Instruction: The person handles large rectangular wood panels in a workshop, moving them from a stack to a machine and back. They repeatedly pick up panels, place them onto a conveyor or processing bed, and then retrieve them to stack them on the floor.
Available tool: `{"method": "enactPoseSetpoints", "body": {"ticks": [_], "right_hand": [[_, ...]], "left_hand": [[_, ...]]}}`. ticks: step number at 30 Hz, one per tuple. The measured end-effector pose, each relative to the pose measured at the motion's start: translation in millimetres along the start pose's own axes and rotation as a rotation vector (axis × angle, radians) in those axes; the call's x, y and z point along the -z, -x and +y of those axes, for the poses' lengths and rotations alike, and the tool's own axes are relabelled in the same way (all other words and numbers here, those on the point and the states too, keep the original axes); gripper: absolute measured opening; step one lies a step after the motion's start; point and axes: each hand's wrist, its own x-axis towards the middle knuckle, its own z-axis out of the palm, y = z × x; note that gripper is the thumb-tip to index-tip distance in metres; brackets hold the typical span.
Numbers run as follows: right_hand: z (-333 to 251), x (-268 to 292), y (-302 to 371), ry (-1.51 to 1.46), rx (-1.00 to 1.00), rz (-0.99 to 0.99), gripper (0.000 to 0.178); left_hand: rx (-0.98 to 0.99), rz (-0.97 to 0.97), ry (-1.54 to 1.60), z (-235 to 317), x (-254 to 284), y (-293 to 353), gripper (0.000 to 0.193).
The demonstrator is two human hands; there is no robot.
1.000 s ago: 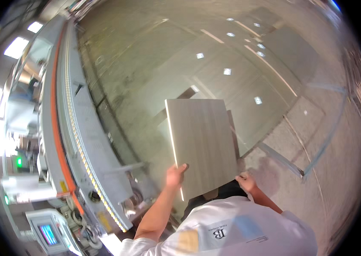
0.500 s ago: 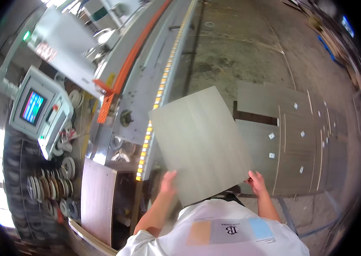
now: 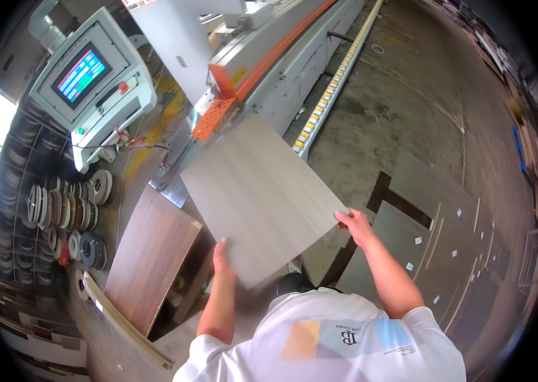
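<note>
A flat grey-brown wood-grain panel (image 3: pixel 262 197) is held out before my body, tilted, between both hands. My left hand (image 3: pixel 221 256) is closed on its lower left edge, the fingers partly hidden beneath. At the panel's right corner my right hand (image 3: pixel 354 226) grips with the thumb near the top face and the other fingers under it. The panel's far edge overlaps the near end of a long machine (image 3: pixel 269 83) with an orange guard (image 3: pixel 218 118). Whether it touches the machine I cannot tell.
Left of the machine stands a control panel (image 3: pixel 94 86) with a lit screen. Several edge-band rolls (image 3: pixel 62 207) sit at the left. A brown wooden cabinet-like piece (image 3: pixel 151 251) stands by my left arm. Stacked panels with small labels (image 3: pixel 403 239) lie to the right. A roller rail (image 3: pixel 329 92) runs along the machine.
My view has turned left toward the machine. The panel, still in both hands, has swung left and now overlaps the machine's near end.
</note>
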Motion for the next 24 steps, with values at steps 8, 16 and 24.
{"method": "enactPoseSetpoints", "body": {"ticks": [8,16,24], "right_hand": [[4,-30,-78,-0.116,-0.140,0.018,0.032],[59,-36,-52,0.146,0.027,-0.090,0.068],[249,116,102,0.478,-0.328,0.126,0.049]], "left_hand": [[-0.423,0.362,-1.437,24,0,12,0.054],[-0.699,-0.338,-2.283,-39,-62,39,0.099],[-0.673,-0.182,-2.411,-41,-106,1,0.106]]}}
